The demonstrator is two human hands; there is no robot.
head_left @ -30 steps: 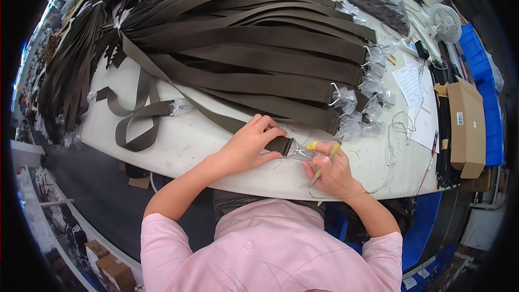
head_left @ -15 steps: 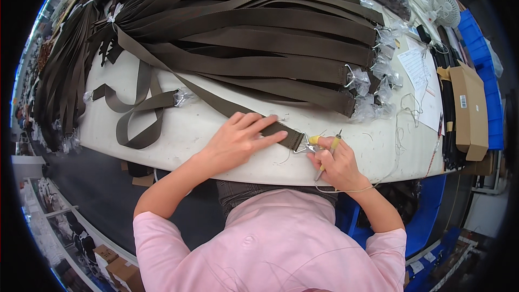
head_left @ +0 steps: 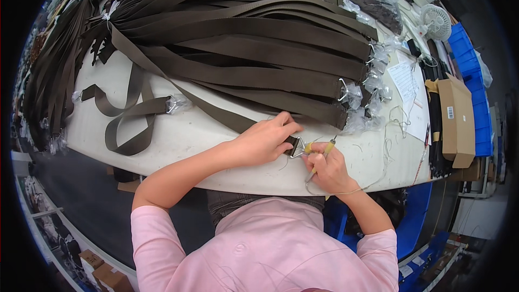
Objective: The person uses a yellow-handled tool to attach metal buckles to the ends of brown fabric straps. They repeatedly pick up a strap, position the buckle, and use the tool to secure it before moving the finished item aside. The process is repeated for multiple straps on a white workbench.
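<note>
An olive-brown webbing strap (head_left: pixel 230 119) runs from the tied bundle down to the near part of the table. A metal triangular ring (head_left: pixel 297 147) is fixed to its end. My left hand (head_left: pixel 265 141) is closed over the strap just beside this ring, thumb on the near side and fingers on the far side. Between the fingers of my right hand (head_left: pixel 331 170) is a slim pen-shaped tool (head_left: pixel 328 147), yellow and grey, with a thin cord. A yellow cover on a right fingertip is close to the ring; whether it touches cannot be told.
A large bundle of straps (head_left: pixel 243 49) with plastic-wrapped metal ends fills the far side. One looped strap (head_left: pixel 130 138) lies at left. Along the right are a paper sheet (head_left: pixel 406 84), a white fan (head_left: pixel 436 22), a cardboard box (head_left: pixel 459 122) and blue bins (head_left: pixel 476 86).
My left hand has slid right along the strap toward the ring, its spread fingers now closing round the strap. My right hand keeps the tool near the ring. The whole view has shifted slightly.
</note>
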